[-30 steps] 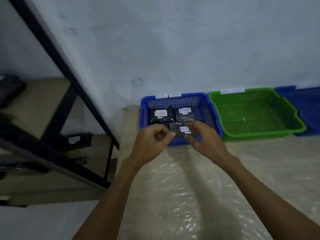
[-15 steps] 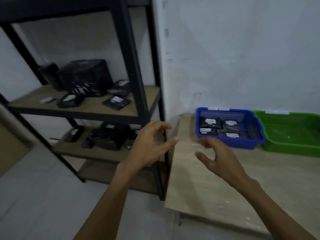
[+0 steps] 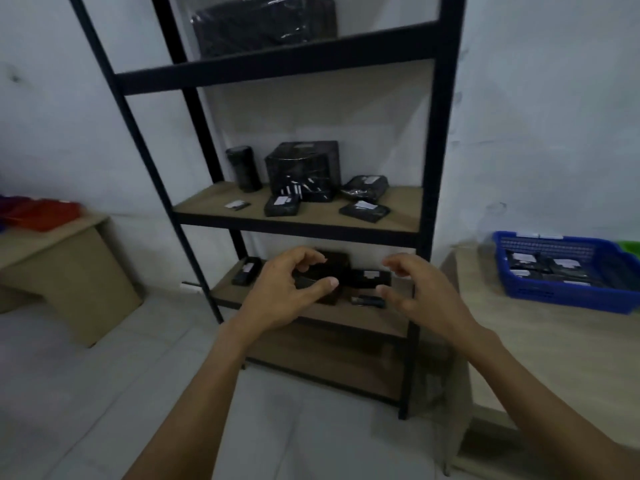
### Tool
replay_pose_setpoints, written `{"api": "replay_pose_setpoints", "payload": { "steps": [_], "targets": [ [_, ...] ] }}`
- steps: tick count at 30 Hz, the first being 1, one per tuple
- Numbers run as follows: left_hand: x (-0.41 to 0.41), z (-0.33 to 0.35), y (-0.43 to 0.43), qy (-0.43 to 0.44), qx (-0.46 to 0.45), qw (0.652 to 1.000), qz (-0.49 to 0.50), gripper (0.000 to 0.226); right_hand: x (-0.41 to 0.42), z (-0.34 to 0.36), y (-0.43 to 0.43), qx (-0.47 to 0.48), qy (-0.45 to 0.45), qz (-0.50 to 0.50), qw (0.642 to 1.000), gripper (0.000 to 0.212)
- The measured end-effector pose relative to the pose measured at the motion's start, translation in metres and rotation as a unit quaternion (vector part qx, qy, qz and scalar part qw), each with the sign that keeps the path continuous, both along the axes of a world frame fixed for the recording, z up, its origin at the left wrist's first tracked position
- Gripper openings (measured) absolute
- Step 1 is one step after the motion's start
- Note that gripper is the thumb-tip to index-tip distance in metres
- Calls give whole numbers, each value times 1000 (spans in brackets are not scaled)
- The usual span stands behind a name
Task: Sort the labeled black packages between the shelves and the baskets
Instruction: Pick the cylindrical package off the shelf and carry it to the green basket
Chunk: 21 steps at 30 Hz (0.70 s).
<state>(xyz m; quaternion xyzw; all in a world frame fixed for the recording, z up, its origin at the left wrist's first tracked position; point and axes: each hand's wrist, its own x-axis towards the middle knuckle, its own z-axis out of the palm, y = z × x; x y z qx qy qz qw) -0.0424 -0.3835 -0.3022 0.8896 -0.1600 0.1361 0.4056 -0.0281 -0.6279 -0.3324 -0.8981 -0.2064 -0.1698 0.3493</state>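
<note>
A black metal shelf unit [image 3: 434, 140] fills the middle of the view. Its middle board holds several labeled black packages, among them a large wrapped box [image 3: 302, 168], a cylinder [image 3: 243, 168] and a flat packet [image 3: 364, 211]. The lower board carries more black packages [image 3: 369, 278]. My left hand [image 3: 282, 289] and my right hand [image 3: 420, 292] hover in front of that lower board, fingers loosely curled, both holding nothing. At the right, a blue basket [image 3: 568, 292] with several labeled black packages sits on a table.
A wooden table [image 3: 540, 348] stands at the right, with a green basket's [image 3: 630, 245] edge behind the blue one. Another low table [image 3: 62, 271] at the left bears red items [image 3: 45, 213]. A big black wrapped package [image 3: 263, 24] sits on the top shelf. Pale tiled floor lies below.
The view has swung left from the blue basket to the shelf unit. Both hands left the basket empty and now hover before the lower shelf board.
</note>
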Motion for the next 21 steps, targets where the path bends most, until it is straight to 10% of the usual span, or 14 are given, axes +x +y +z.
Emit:
{"api": "replay_pose_setpoints", "payload": {
  "steps": [21],
  "targets": [
    [182, -2, 249, 39, 9, 991, 125, 27, 226, 22, 259, -38, 54, 74, 995, 46]
  ]
}}
